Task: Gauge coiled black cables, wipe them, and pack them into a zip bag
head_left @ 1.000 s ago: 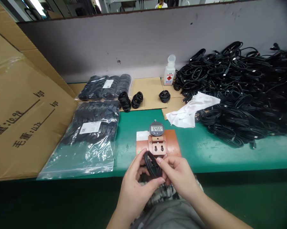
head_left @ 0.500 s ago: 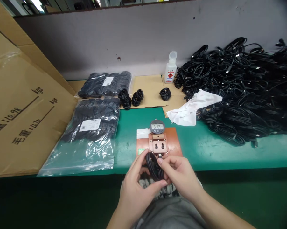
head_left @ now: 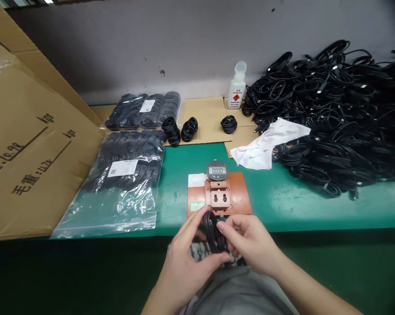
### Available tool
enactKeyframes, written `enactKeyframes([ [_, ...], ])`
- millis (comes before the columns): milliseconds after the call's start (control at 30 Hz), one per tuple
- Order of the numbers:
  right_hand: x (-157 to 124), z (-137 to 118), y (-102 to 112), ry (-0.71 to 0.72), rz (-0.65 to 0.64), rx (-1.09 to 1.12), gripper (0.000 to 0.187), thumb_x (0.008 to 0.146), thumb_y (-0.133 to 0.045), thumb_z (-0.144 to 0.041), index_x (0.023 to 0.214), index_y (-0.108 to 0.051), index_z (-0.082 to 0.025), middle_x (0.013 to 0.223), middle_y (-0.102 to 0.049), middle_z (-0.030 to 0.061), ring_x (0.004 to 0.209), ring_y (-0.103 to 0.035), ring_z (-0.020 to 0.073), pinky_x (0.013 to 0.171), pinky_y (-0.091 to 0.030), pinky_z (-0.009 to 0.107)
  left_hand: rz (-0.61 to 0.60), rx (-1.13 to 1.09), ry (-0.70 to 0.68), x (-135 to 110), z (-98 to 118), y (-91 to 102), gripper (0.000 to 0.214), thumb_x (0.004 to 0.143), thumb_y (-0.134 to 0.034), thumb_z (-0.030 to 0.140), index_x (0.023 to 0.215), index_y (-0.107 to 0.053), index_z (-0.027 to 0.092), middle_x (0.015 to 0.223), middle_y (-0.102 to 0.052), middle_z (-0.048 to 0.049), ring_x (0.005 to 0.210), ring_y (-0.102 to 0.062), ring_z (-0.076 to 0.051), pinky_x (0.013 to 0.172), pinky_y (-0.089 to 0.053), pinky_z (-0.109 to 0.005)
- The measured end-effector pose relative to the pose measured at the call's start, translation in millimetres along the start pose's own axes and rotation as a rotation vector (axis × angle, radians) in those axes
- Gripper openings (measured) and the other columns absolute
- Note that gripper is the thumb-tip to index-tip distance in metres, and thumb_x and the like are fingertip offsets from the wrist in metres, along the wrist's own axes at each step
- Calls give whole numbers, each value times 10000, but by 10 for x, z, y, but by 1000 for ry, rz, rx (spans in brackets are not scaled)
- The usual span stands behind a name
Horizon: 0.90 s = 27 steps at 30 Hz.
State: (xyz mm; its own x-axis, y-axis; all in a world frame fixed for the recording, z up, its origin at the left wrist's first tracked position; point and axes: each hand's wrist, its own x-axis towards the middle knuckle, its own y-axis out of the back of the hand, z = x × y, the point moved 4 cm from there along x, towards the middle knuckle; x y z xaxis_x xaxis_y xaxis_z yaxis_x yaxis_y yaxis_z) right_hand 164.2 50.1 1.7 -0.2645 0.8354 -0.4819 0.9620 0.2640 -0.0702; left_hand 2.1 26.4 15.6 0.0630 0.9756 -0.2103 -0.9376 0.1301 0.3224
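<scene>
My left hand [head_left: 189, 253] is closed around a coiled black cable [head_left: 213, 234], its thumb below and its fingers along the far side. At the coil's right side, my right hand [head_left: 250, 240] pinches the cable's plug end [head_left: 221, 217] between thumb and fingers. The plug points away from me, just in front of a reddish-brown measuring fixture [head_left: 220, 199]. Mounted at the back of that fixture, a round digital gauge [head_left: 216, 170] reads 0000. Whether the plug touches the fixture's front edge is hard to make out.
Bagged cable coils [head_left: 128, 162] lie left beside a large cardboard box [head_left: 26, 144]. Behind the fixture are several loose coils [head_left: 229, 124] on cardboard and a white bottle [head_left: 237, 89]. A white cloth [head_left: 271, 144] lies by a big heap of black cables [head_left: 315, 105] on the right.
The gauge reading has gone from about 6405 to 0000. Both hands have drawn the plug slightly back toward me, out of the fixture. The camera view has tilted down a little.
</scene>
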Motion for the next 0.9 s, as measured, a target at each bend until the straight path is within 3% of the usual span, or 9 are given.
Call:
enactKeyframes([
  [300, 18, 0, -31, 40, 130, 106, 599, 730, -699, -739, 550, -532, -194, 431, -532, -32, 377, -443, 79, 399, -348, 202, 17, -95, 43, 38, -106, -14, 836, 727, -859, 244, 1467, -501, 398, 1481, -574, 0, 1206, -631, -281, 1002, -565, -388],
  [900, 71, -41, -20, 54, 149, 82, 614, 765, -661, -730, 495, -488, -206, 387, -495, -34, 360, -406, 72, 400, -317, 202, 68, -199, 124, 73, -75, -54, 849, 688, -877, 244, 1451, -516, 326, 1441, -602, -41, 1212, -635, -274, 954, -590, -340],
])
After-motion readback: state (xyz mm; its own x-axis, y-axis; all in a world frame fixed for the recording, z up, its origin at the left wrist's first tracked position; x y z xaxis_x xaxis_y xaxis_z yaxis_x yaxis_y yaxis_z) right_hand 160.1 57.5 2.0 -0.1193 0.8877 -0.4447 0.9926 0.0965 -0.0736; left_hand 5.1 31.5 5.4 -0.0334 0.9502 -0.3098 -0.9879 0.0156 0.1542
